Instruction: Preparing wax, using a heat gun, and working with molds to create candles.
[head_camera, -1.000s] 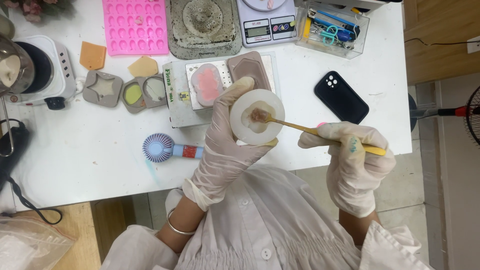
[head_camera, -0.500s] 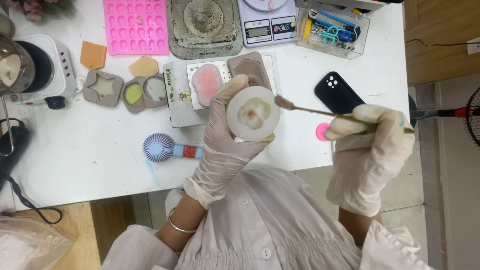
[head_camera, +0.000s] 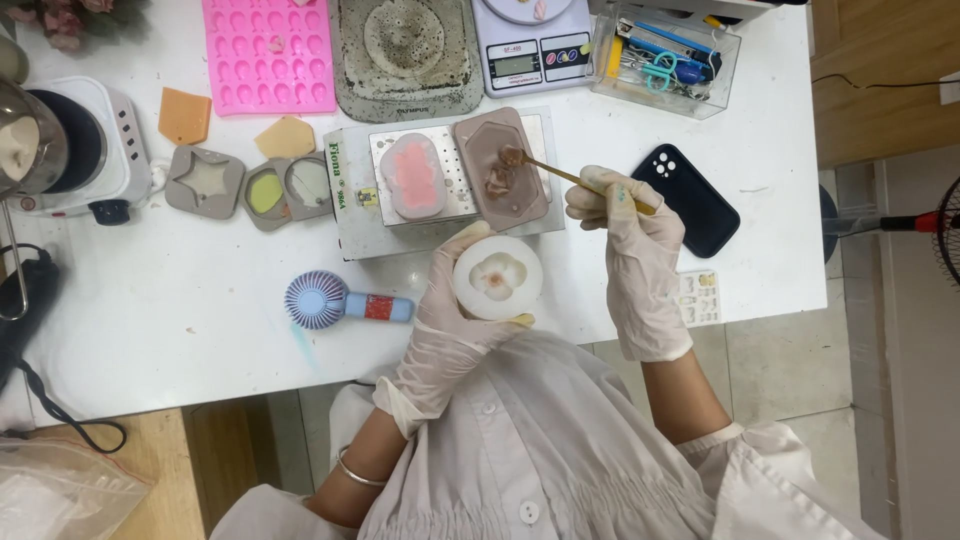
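Gripping a round white mould (head_camera: 497, 277) from below, the gloved left hand (head_camera: 450, 330) cups it above the table (head_camera: 200, 360) edge; the right hand (head_camera: 625, 225) pinches a thin stick (head_camera: 560, 172) dipped in a brown mould (head_camera: 500, 170). Likely soft, light silicone, best held by its rim

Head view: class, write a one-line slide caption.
Gloved left hand holds a round white mould; right hand dips a thin stick into a brown mould.

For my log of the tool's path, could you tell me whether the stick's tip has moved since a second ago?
Yes. The stick tip has left the round mould and moved up to the brown mould.
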